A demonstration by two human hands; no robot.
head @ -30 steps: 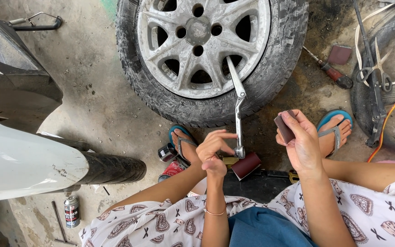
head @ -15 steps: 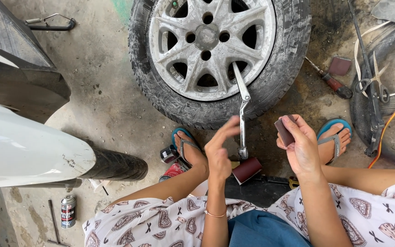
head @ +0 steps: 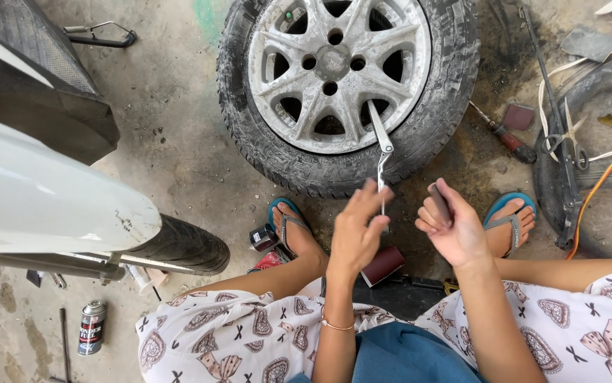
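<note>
One head view only. We grip metal tool [head: 380, 152] with left hand [head: 354, 234], fingers wrapped on its lower end, tip resting on wheel rim [head: 338, 67]. Right hand [head: 455, 227] pinches small dark piece [head: 439, 202]. Wheel lies flat, off vehicle; rim dirty, work unfinished by our judgement.

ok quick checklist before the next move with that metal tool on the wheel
1. Left hand on the metal tool: ok, fingers at its lower end.
2. Tool tip on the wheel: ok, it rests against the rim near a spoke.
3. Right hand grip on the small dark piece: ok, pinched in the fingers.
4. Tyre steady on the ground: cannot tell.
5. Feet clear: not ok, sandalled foot sits close under the tyre.
</note>
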